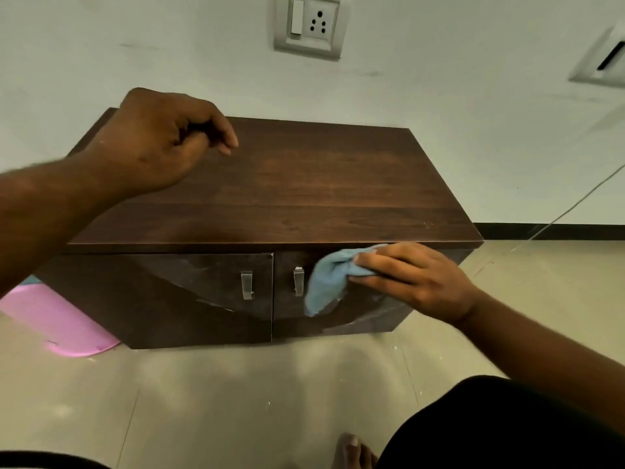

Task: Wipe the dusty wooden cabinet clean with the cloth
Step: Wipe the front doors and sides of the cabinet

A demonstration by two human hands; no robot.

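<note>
A low dark wooden cabinet (304, 184) stands on the floor against the wall, with two front doors and metal handles. Pale dust streaks show on both doors. My right hand (416, 279) presses a light blue cloth (329, 282) against the upper part of the right door, just right of its handle (298, 281). My left hand (159, 140) hovers over the back left corner of the cabinet top with its fingers loosely curled and nothing in it.
A pink plastic item (57, 323) lies on the tiled floor at the cabinet's left. A switch and socket plate (309, 25) sits on the wall above. A thin cord (575, 204) runs down at the right. My knee (507, 428) and foot (353, 451) are near.
</note>
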